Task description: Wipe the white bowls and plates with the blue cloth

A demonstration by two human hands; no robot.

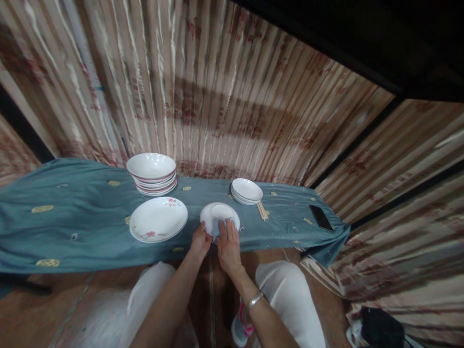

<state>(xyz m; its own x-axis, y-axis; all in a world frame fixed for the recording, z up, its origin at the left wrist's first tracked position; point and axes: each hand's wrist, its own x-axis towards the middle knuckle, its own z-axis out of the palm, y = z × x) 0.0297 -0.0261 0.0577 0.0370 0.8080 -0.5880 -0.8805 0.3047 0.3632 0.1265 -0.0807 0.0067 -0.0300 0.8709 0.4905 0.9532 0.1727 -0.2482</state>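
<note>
A small white dish [212,213] lies bottom up at the table's front edge, its round foot ring showing. My left hand [201,239] grips its near left rim, with the thumb at the edge. My right hand [229,246] presses a light blue cloth [216,227] against the underside of the dish, its fingers stretched over the cloth. Part of the cloth is hidden under those fingers. To the left of the dish sits a large oval plate [158,220] with painted flowers.
A green patterned cloth [90,208] covers the long table. Stacked bowls and plates [152,166] stand at the back left. Small white dishes [247,190] are stacked back right, beside wooden chopsticks [262,211]. A black phone [320,217] lies at the right end. Curtains [217,96] hang behind.
</note>
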